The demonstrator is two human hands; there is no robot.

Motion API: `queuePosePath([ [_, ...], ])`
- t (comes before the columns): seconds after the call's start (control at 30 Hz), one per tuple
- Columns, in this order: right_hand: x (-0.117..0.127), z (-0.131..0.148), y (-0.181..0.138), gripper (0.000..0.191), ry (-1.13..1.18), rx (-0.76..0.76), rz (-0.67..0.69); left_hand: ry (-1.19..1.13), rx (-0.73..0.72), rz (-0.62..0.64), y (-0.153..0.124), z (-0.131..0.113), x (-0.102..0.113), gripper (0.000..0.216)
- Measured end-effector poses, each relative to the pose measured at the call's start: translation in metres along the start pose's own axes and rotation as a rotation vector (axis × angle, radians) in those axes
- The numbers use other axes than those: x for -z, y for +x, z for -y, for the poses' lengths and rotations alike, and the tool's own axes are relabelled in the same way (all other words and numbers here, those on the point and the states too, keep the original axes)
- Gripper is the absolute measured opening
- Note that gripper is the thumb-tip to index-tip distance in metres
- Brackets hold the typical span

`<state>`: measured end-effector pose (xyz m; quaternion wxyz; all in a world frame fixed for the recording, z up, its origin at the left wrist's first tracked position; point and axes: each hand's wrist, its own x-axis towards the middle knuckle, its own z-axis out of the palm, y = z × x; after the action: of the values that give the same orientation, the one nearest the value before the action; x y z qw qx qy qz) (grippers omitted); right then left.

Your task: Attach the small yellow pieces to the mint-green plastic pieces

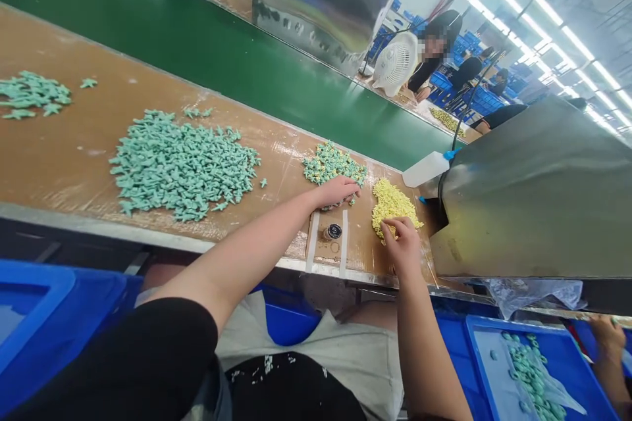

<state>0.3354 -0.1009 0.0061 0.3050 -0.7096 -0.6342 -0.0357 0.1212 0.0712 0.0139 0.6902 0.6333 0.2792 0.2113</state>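
My left hand (340, 191) reaches palm down over the front edge of a small pile of green star-shaped pieces with yellow bits on them (330, 162). Its fingers are curled in, and whatever they hold is hidden beneath them. At the near side of a heap of small yellow pieces (392, 200), my right hand (402, 243) has thumb and fingertips drawn together in a pinch. Anything between those fingertips is too small to make out. A small round container with a black top (332, 231) stands between two white tape strips, nearer to me than my left hand.
A large heap of plain green star-shaped pieces (182, 164) lies to the left, with a smaller group (34, 93) beyond. A white bottle with blue cap (427, 169) leans beside a metal housing (538, 197). Behind runs a green conveyor belt (197, 59). Blue crates flank me.
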Motion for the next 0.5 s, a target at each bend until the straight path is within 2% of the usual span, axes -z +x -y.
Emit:
queuePosePath([
  [0.1,0.001,-0.002,0.0,0.038,-0.129,0.026,0.109,0.015,-0.013,0.02,0.0,0.001,0.0,0.017],
  [0.3,-0.002,-0.003,0.01,0.031,-0.282,0.079,0.257,0.037,-0.013,0.022,-0.003,-0.001,0.0,0.015],
  [0.5,-0.005,-0.013,0.023,0.015,-0.317,0.27,0.333,0.044,0.007,0.035,-0.005,-0.006,-0.001,0.014],
])
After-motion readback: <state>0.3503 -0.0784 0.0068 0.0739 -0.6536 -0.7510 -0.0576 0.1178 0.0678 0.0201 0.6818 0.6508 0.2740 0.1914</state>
